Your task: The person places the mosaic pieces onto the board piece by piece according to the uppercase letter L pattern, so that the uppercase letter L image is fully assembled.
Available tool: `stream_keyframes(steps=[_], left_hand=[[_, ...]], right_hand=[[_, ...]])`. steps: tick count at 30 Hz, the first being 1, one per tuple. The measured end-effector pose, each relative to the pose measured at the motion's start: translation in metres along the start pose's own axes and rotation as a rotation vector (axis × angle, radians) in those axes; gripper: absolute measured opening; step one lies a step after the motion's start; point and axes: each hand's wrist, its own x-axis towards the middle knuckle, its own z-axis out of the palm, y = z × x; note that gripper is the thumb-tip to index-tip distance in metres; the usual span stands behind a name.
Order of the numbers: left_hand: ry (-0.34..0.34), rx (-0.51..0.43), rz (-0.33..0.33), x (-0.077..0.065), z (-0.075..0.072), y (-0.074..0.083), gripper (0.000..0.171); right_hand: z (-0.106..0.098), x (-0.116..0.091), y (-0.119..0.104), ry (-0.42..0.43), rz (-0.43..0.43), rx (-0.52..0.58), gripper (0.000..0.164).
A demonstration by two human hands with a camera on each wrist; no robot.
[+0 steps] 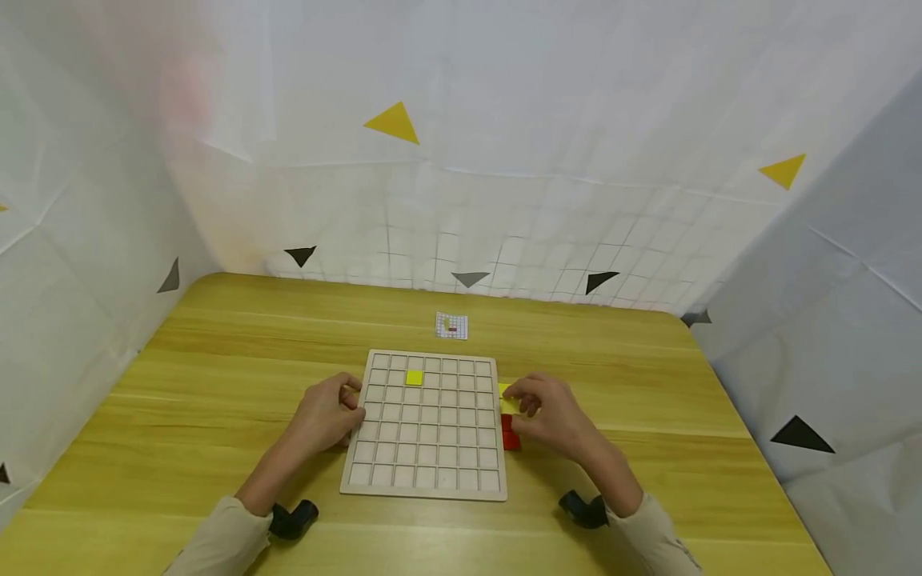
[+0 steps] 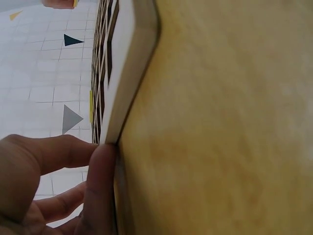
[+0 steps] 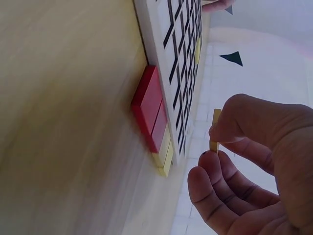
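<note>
A pale wooden grid board [image 1: 423,494] lies on the table, with one yellow square tile [image 1: 414,378] in a cell of its second row from the far edge. My left hand [image 1: 322,414] holds the board's left edge between thumb and forefinger, as the left wrist view shows. Just off the right edge, my right hand [image 1: 551,412] pinches a thin yellow tile [image 3: 215,117] on edge, raised above the table. Below it, two red tiles [image 3: 149,100] and some yellow tiles [image 3: 166,159] lie in a row against the board's right side.
A small printed card [image 1: 451,326] with a coloured grid pattern lies beyond the board. The wooden table [image 1: 238,360] meets white sheet walls [image 1: 461,200] marked with yellow, grey and black triangles. Black straps or mounts [image 1: 294,520] sit at both wrists.
</note>
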Motion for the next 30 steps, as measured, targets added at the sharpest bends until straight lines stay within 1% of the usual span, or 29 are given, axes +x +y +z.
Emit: stream_keyframes(steps=[11,18,26,30], left_hand=[[0.001,0.000,-0.005,-0.001,0.000,0.001,0.036],[0.002,0.006,-0.008,0.000,-0.001,0.001,0.036],[0.003,0.004,-0.004,0.001,0.000,0.001,0.037],[0.003,0.000,-0.001,0.000,-0.001,0.001,0.036]], right_hand=[[0.008,0.009,-0.013,-0.025,0.006,0.016,0.028],[0.015,0.014,-0.018,-0.016,-0.004,0.009,0.029],[0.019,0.017,-0.019,-0.023,-0.063,0.047,0.028],[0.022,0.020,-0.022,-0.030,-0.071,0.054,0.028]])
